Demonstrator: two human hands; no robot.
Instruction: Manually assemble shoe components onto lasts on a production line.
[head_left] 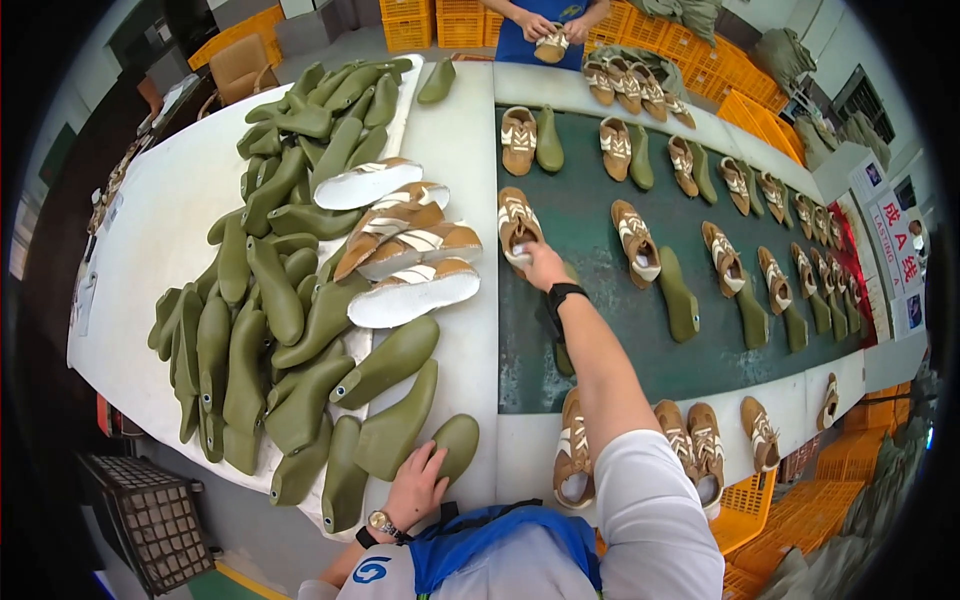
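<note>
My left hand point(416, 486) is at the near edge of the white table, its fingers curled against the end of a green shoe last point(458, 446). Another green last point(398, 425) lies right beside those fingers. My right arm stretches forward over the dark green conveyor belt. At its end my right hand point(543, 266) grips the heel opening of a brown and white sneaker point(517, 222), whose toe points away from me. Part of a green last shows beneath my right forearm, mostly covered by it.
A heap of green lasts point(270, 285) covers the left table, with several white-soled shoe uppers point(415, 290) beside it. Rows of sneakers point(634, 240) and lasts point(679, 295) line the belt. More sneakers point(574, 445) stand on the near ledge. A co-worker point(545, 30) holds a shoe opposite.
</note>
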